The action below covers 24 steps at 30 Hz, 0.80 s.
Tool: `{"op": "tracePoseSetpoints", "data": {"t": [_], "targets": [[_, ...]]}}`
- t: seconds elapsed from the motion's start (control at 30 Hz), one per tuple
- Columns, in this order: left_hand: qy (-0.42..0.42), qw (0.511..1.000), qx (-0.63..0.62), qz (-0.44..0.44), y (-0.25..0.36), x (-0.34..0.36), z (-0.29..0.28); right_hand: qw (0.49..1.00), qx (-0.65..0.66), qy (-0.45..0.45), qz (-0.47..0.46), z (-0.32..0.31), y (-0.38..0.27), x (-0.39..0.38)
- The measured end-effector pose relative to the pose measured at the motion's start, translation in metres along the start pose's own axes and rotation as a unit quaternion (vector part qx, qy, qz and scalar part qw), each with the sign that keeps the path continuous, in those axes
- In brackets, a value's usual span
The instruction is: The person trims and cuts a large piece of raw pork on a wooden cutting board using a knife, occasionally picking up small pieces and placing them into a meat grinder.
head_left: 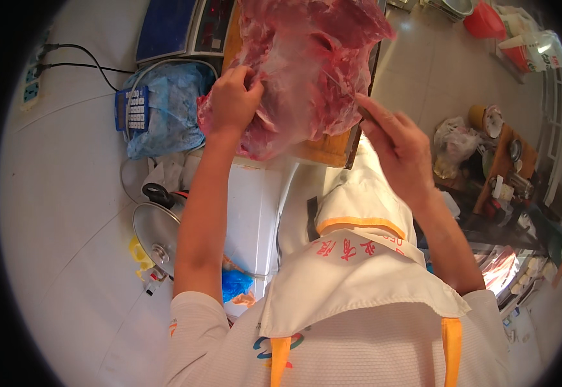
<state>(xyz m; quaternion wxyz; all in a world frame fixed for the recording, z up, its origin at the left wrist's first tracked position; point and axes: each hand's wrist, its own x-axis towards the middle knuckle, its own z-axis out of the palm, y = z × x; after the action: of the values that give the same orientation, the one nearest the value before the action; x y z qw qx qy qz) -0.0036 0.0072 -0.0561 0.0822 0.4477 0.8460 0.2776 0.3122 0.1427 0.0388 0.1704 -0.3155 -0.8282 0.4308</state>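
A large slab of raw red meat [294, 71] with pale fat lies across a wooden board [325, 149] in front of me. My left hand [234, 100] is closed on the meat's left side, with its fingertips partly hidden. At the right edge of the meat, my right hand [394, 138] is wrapped round the dark handle of a knife [366, 115]. The knife's blade points toward the meat and can hardly be made out. A hazy smear over the middle of the slab blurs its detail.
Left of the board are a scale with a keypad [133, 108], a blue plastic bag [178, 97] and a glass pot lid [155, 232]. To the right, a cluttered table [510, 161] holds bags and containers. A red basin [484, 20] stands far right. A person's hand [561, 271] shows at the right rim.
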Motion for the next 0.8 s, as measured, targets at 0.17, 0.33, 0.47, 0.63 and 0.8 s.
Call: {"op": "tracePoseSetpoints", "data": {"t": [0.17, 0.33, 0.47, 0.63, 0.8], "targets": [[0.035, 0.999, 0.028, 0.025, 0.008, -0.005, 0.002, 0.977, -0.152, -0.011, -0.147, -0.027, 0.002, 0.041], [0.059, 0.998, 0.013, 0.017, 0.006, -0.008, 0.004, 0.941, -0.207, -0.042, -0.264, -0.01, 0.001, 0.072], [0.067, 0.998, 0.001, 0.003, 0.005, -0.008, 0.004, 0.933, -0.205, -0.065, -0.289, -0.001, 0.002, 0.083], [0.083, 0.996, -0.011, -0.01, 0.006, -0.011, 0.005, 0.932, -0.204, -0.099, -0.283, 0.007, 0.005, 0.097], [0.085, 0.996, -0.018, -0.026, 0.01, -0.01, 0.004, 0.926, -0.219, -0.113, -0.286, 0.006, -0.004, 0.115]]}}
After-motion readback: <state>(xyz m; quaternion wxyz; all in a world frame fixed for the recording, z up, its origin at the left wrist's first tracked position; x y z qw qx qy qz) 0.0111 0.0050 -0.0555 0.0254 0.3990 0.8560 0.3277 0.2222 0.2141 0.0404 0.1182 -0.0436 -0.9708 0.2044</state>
